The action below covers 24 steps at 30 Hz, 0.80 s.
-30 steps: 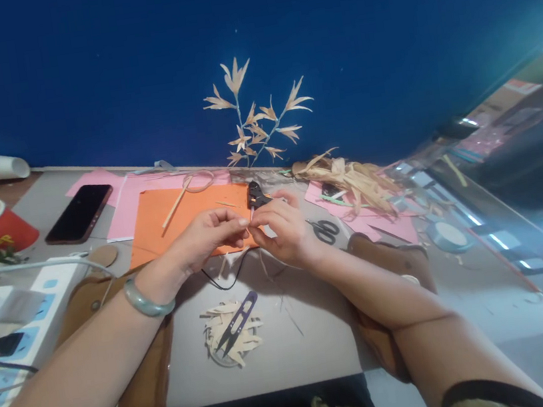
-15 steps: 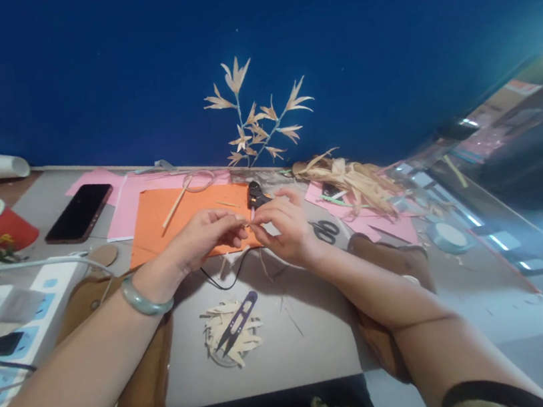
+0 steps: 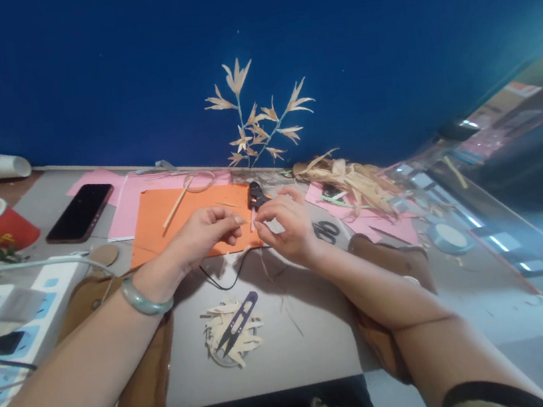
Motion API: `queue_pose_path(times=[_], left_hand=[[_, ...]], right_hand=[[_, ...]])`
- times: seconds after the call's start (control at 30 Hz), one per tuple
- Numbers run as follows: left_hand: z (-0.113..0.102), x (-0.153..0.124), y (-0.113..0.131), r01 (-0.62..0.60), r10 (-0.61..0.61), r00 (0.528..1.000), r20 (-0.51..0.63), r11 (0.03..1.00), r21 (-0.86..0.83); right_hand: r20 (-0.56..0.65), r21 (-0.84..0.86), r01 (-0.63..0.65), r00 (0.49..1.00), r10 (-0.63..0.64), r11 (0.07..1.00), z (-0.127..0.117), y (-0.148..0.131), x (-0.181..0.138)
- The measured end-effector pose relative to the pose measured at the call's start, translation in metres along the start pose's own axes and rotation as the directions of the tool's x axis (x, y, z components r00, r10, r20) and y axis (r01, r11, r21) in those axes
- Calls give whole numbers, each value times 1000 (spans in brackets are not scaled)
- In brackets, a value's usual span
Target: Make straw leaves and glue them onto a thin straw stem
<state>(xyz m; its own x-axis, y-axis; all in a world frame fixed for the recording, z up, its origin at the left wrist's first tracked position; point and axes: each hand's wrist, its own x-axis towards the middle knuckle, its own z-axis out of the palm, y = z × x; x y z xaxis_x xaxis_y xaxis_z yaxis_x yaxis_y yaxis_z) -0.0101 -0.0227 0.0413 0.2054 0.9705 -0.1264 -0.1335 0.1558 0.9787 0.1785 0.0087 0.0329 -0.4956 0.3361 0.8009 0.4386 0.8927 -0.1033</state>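
Over the orange sheet, my left hand is closed in a pinch, thumb against forefinger. Facing it, my right hand also has thumb and forefinger drawn together. A small gap lies between the two sets of fingertips. Whatever they hold is too small and blurred to make out. Just behind my right fingertips lies a black glue gun, partly covered by the hand. Closer to me, dark thread snips rest on a round pile of pale cut strips.
A branch with pale husk-like flowers stands against the blue wall. Dried husks and scissors lie right. On the left are a phone, a red paper cup and a power strip. A black cord loops below my hands.
My fingertips, which met half a second ago, are now slightly apart. The left hand has drawn a little to the left, the right a little to the right.
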Motion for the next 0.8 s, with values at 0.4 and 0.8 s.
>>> queue_pose_path(times=[0.4,0.8], left_hand=[[-2,-1,-1,-31,30,999,14,999,27],[-1,0,0,33,-33,999,8,999,10]], right_hand=[[-1,17,-44,999,44,999,0,4,-1],[24,57,-80,997,79,995,1,5,-2]])
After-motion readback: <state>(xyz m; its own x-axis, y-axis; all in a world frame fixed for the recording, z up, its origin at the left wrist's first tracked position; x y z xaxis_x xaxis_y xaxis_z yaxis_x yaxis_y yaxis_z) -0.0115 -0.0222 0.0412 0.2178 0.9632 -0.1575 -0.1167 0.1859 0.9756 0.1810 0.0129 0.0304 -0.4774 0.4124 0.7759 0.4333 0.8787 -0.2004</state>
